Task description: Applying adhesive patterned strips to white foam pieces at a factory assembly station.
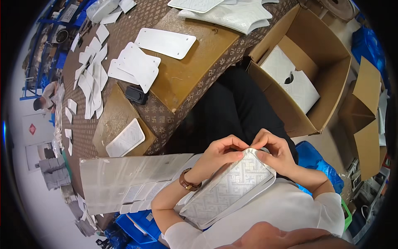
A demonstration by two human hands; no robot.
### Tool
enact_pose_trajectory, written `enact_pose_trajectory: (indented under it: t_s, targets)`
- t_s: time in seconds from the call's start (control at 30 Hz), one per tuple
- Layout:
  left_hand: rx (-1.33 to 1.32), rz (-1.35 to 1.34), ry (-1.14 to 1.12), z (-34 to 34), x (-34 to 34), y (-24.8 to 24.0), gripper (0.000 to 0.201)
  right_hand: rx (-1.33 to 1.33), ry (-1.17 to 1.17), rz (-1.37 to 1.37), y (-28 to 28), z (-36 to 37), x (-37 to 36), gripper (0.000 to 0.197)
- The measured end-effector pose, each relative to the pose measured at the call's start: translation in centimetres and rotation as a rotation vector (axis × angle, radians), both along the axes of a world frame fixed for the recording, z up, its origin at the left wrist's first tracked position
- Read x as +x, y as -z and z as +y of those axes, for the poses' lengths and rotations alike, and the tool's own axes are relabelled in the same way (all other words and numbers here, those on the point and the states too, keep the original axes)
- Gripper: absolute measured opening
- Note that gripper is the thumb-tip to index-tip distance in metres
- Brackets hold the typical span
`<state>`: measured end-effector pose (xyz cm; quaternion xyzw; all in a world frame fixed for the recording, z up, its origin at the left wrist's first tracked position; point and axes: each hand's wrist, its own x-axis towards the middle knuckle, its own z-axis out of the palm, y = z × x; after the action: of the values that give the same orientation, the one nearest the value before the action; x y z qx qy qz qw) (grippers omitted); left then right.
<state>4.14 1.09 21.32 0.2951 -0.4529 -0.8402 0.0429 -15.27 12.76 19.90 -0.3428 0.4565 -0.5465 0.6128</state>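
Close to my body I hold a silvery-white sheet panel (232,186) with rounded corners and an embossed maze-like pattern. A plain white layer shows along its right edge. My left hand (222,152) pinches the far end, thumb on the patterned face and fingers behind. My right hand (277,154) closes on the same end just beside it, the fingertips of both hands nearly meeting. Whatever lies between the fingertips is too small to make out. Left of the panel, a large pale board (124,174) carries several small white pieces along its lower edge.
White rounded plates with small holes (166,42) lie on a brown board (178,81). Beside them are a black object (136,94), scattered white pieces (89,79) and stacked patterned sheets (232,14). An open cardboard box (286,108) holding sheets stands at right, near blue plastic bags (309,155).
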Motion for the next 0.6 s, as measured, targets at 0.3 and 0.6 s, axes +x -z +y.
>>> enact_pose_trajectory:
  t_s: [0.3,0.6]
  targets:
    - [0.183,0.009,-0.043,0.3,-0.5,0.9,0.012,-0.043,0.012,0.047,0.3,0.1,0.2,0.013]
    - [0.25,0.064,-0.036,-0.1,-1.1,1.5,0.01,-0.031,-0.007,0.055,0.4,0.0,0.0,0.012]
